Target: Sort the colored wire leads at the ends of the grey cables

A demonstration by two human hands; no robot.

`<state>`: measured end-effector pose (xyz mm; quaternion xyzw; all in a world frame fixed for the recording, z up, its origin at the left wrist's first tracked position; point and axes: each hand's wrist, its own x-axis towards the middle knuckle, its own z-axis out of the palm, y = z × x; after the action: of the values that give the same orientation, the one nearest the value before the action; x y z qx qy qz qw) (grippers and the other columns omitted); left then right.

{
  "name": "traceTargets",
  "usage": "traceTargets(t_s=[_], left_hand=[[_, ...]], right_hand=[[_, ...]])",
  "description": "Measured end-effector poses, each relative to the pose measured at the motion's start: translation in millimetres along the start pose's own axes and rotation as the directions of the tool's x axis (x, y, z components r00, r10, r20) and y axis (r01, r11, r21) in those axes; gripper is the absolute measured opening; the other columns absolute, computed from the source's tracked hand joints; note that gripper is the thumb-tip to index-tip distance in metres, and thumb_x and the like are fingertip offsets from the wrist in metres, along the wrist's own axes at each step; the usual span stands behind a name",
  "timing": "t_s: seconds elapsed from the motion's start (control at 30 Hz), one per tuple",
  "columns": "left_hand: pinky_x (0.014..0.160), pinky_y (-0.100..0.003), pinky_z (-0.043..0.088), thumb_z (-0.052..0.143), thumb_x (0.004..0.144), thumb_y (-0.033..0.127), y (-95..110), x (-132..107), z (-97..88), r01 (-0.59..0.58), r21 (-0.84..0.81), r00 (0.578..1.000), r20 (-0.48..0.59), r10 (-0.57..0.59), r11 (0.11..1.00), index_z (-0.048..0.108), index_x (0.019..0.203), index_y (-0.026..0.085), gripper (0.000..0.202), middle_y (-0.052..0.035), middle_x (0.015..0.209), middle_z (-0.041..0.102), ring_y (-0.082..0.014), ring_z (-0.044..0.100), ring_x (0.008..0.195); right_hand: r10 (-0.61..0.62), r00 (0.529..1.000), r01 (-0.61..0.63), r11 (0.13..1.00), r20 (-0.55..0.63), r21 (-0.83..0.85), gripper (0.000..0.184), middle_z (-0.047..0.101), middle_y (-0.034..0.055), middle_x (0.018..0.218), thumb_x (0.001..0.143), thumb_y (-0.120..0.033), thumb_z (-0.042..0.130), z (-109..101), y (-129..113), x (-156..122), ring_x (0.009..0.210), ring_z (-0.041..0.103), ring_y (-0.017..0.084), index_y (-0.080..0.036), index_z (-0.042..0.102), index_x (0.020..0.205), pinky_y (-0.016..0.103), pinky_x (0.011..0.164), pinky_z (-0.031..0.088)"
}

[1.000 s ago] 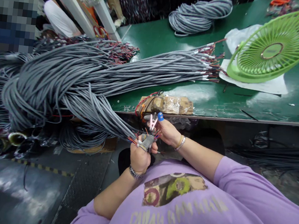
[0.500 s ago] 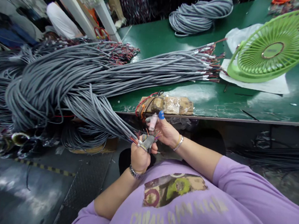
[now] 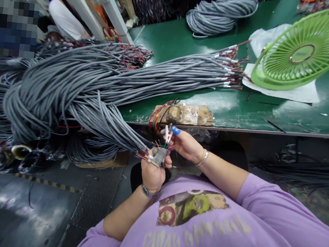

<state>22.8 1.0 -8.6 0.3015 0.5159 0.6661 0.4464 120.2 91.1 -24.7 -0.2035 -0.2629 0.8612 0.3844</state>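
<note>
My left hand [image 3: 153, 173] is closed around the ends of several grey cables [image 3: 113, 127] that run down from a large grey bundle [image 3: 68, 84] draped off the green table [image 3: 302, 115]. Short coloured wires stick out of the gripped ends. My right hand [image 3: 184, 143] is just right of them, fingers pinched on small pink-handled snips [image 3: 167, 133], with a blue guard on one fingertip. Both hands are below the table's front edge, in front of my purple shirt.
A taped wooden block [image 3: 189, 115] with red wires sits at the table edge above my hands. A green fan [image 3: 306, 48] lies on white paper at the right. Another grey cable coil [image 3: 221, 13] lies at the back. A person in white [image 3: 65, 19] is at far left.
The snips' pink handles closed together half a second ago and are apart again now. My left hand with the cable ends shifted slightly left.
</note>
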Motion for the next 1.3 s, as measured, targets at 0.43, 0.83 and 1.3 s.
traceTargets(t_s=[0.43,0.83,1.3], left_hand=[[0.039,-0.017,0.043,0.071,0.071,0.038,-7,3,4.5,0.003,0.049,0.998,-0.068,0.000,0.999,0.058,0.064,0.015,0.027,0.0028,0.050,0.061,-0.0072,0.053,0.039],[0.039,-0.017,0.043,0.072,0.070,0.037,-8,0,-2.0,-0.001,0.036,0.999,-0.047,0.003,0.999,0.059,0.064,0.015,0.025,0.0021,0.050,0.061,-0.0076,0.054,0.040],[0.038,-0.016,0.042,0.071,0.066,0.039,-5,1,-3.5,-0.086,0.035,0.992,-0.090,0.088,0.996,0.062,0.066,0.016,0.025,0.0018,0.052,0.063,-0.0078,0.055,0.040]], right_hand=[[0.064,0.994,-0.056,0.994,-0.084,0.098,0.050,0.061,0.0019,0.064,0.075,-0.064,0.062,0,10,20,0.053,0.048,0.009,-0.015,0.063,0.073,0.023,0.051,0.041],[0.110,0.991,-0.096,0.981,-0.075,0.169,0.056,0.063,0.0030,0.070,0.079,-0.070,0.051,4,8,12,0.055,0.051,0.010,-0.016,0.064,0.081,0.022,0.052,0.040],[-0.046,0.999,0.045,0.998,-0.023,-0.053,0.040,0.056,-0.0001,0.066,0.080,-0.054,0.063,-3,3,4,0.056,0.044,0.009,-0.014,0.064,0.080,0.022,0.053,0.035]])
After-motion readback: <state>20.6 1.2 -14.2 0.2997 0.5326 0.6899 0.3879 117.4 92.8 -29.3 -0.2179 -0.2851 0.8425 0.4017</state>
